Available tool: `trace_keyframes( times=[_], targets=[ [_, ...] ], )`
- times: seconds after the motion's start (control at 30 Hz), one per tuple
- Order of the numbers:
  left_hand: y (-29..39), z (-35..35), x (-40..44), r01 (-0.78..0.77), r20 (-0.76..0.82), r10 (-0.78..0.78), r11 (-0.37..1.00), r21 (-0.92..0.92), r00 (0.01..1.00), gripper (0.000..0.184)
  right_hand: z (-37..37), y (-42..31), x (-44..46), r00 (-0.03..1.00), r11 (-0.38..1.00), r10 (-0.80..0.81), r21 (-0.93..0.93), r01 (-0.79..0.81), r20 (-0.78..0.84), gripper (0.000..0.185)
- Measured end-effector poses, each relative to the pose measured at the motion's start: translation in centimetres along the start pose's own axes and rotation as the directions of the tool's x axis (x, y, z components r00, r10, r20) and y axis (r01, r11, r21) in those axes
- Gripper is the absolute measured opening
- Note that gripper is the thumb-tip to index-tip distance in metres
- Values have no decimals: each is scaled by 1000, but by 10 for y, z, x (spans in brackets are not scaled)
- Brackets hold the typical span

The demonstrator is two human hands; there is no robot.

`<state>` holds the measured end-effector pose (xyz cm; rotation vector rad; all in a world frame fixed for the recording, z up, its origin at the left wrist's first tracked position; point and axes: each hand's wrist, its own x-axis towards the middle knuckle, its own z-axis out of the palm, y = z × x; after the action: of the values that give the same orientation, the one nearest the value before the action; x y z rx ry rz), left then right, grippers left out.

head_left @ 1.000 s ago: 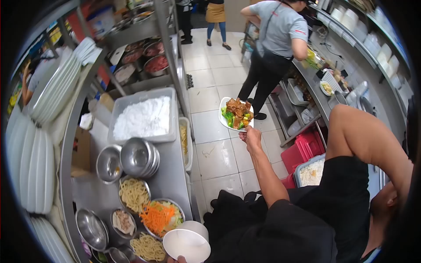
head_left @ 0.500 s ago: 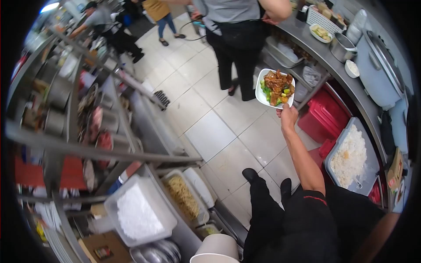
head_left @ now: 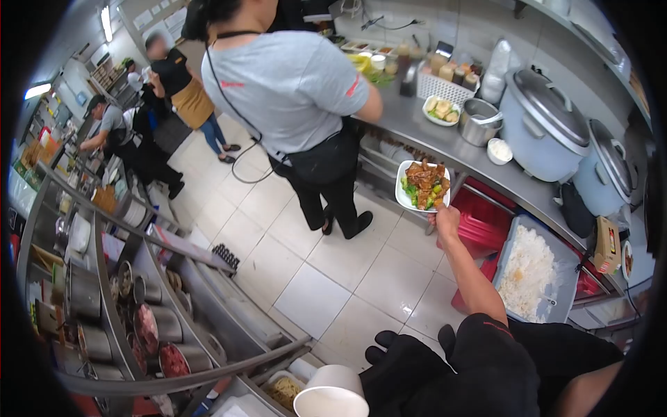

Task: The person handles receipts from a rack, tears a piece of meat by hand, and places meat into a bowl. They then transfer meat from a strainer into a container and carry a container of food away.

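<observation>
My right hand (head_left: 446, 221) grips the near edge of a square white dish (head_left: 422, 186) and holds it level over the floor. Brown glazed meat and green broccoli fill this dish. At the bottom edge a white round bowl (head_left: 333, 395) hangs tilted, its opening toward the camera. My left hand does not show; whatever supports the bowl is below the frame.
A person in grey (head_left: 285, 90) stands by the steel counter (head_left: 396, 115). Large rice cookers (head_left: 545, 125) stand on it, with a tub of rice (head_left: 524, 274) below. Left is a steel rack (head_left: 167, 375); more people stand behind it. A bare arm (head_left: 590, 389) shows bottom right.
The view has swung right, from the noodle and vegetable bowls toward the rice cookers. The dish stays in my right hand. Fingers visible at the white bowl a second ago are now out of sight.
</observation>
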<state>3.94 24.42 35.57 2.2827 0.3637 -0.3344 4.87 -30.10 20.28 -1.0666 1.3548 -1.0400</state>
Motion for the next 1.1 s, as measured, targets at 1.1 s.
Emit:
trace_keyframes(
  times=[1.1],
  targets=[
    [125, 144, 93, -94, -229, 59, 985, -147, 972, 22, 230, -43, 174, 621, 550, -735, -297, 781, 271, 20]
  ],
)
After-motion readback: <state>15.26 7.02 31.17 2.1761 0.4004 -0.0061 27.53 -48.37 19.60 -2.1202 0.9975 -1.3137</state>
